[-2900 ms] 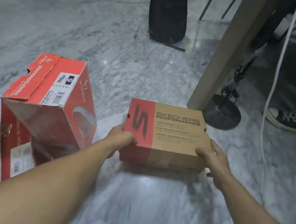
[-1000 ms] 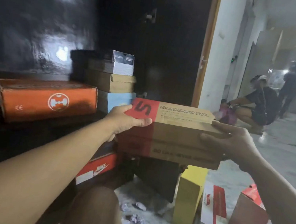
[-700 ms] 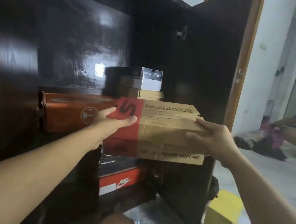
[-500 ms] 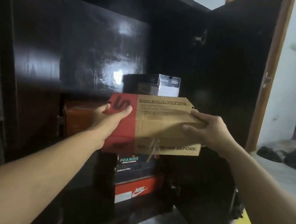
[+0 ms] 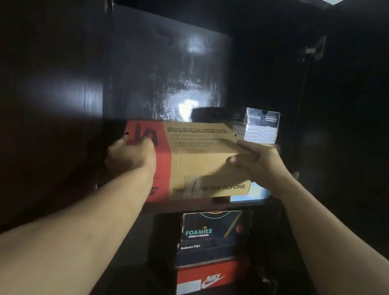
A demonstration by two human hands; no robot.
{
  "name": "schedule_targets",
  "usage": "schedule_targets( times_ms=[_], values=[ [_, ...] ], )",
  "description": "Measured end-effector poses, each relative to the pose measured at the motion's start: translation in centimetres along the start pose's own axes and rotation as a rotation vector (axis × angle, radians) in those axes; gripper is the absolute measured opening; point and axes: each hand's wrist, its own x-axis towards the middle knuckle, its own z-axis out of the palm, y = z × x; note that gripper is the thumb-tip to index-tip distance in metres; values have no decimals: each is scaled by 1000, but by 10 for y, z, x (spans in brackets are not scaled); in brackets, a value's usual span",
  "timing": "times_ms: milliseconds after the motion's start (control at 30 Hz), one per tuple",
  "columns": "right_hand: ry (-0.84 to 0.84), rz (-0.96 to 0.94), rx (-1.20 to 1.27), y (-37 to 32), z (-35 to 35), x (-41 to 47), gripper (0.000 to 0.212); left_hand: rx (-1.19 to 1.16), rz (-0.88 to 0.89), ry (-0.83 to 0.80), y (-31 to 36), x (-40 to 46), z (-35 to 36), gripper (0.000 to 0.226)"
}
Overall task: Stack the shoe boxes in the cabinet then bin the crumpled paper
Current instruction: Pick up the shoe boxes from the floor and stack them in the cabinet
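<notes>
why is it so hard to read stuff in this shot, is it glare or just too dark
Head view: mostly darkness; the cabinet swallows detail. Glare patches shine on its glossy back panel. Lid text on the Skechers box is smeared by blur; the Foamies box and Nike box below read clearly. Wide-angle bends the edges.

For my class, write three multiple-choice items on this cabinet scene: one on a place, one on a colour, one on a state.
1. Where does the Nike box sit?
A. Bottom of the lower stack
B. On the upper shelf
C. On the Foamies box

2. What colour is the left end of the Skechers box?
A. Blue
B. Red
C. Green

3. How is the Skechers box held?
A. One hand
B. By no hand
C. Both hands

Answers: A, it lies under the Foamies box; B, its left end is red; C, left hand and right hand grip its ends.
</notes>
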Motion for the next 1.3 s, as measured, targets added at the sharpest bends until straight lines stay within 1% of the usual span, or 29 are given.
schedule_targets(
  times_ms=[167, 233, 300, 400, 533, 567, 667, 733, 800, 900, 1000, 1067, 1200, 1300],
  values=[
    [-10, 13, 29, 13, 20, 28, 62, 36, 9, 39, 3, 22, 24, 46],
    [6, 15, 5, 12, 26, 39, 59, 70, 49, 47, 0, 33, 33, 33],
    [45, 1, -48, 11, 33, 52, 57, 145, 131, 53, -2, 41, 42, 30],
    [121, -22, -107, 7, 47, 70, 59, 340, 307, 38, -8, 48, 54, 38],
    [198, -11, -233, 3, 68, 92, 50, 608, 625, 6, -30, 60, 62, 62],
    [207, 2, -248, 3, 72, 98, 49, 671, 691, 7, -36, 65, 64, 64],
    [217, 11, -287, 4, 85, 110, 47, 828, 914, 5, -45, 77, 69, 51],
    [202, 8, -283, 8, 95, 118, 49, 939, 1002, -81, -49, 83, 72, 52],
    [169, 8, -264, 15, 104, 123, 57, 1029, 1030, -163, -52, 88, 73, 59],
    [167, 21, -253, 24, 113, 128, 67, 1088, 1063, -192, -54, 98, 74, 70],
    [177, 27, -253, 24, 118, 135, 64, 1186, 1085, -239, -53, 109, 73, 84],
    [176, 36, -237, 23, 121, 139, 63, 1232, 1086, -287, -52, 116, 72, 89],
    [172, 32, -275, 24, 123, 143, 61, 1272, 1077, -323, -55, 118, 68, 96],
    [107, 32, -329, 21, 121, 140, 66, 1277, 1073, -327, -55, 114, 67, 94]
  ],
)
